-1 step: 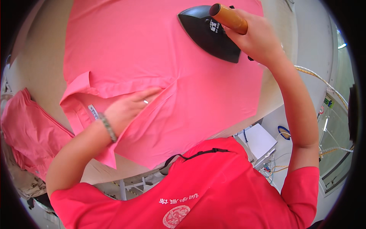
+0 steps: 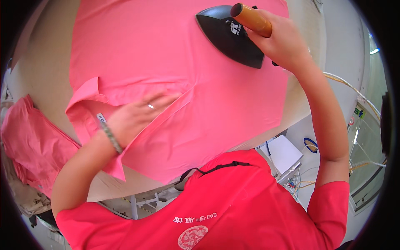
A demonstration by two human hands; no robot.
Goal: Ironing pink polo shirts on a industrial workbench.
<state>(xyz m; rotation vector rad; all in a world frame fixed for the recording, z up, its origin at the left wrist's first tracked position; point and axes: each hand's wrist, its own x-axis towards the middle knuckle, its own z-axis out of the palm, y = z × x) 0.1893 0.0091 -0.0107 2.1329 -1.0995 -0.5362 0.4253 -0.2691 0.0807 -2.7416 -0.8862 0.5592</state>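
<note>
While the right hand (image 2: 287, 41) grips the brown handle (image 2: 253, 20) of the black iron (image 2: 227, 36), likely staying clear of its heat, the left hand (image 2: 139, 114) lies open, fingers outstretched along the placket (image 2: 161, 118), apparently steadying the pink collared shirt (image 2: 133, 50), which is spread across the pressing table (image 2: 50, 66) for flat support.

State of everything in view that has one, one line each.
Pink garment, spread out, collar end open, creased near the opening
Iron, upright over the garment, held by its handle; power can't be told
Right hand, closed around the iron's handle
Left hand, fingers extended at the garment's opening, slightly blurred
Second pink garment, bunched in folds at left
</note>
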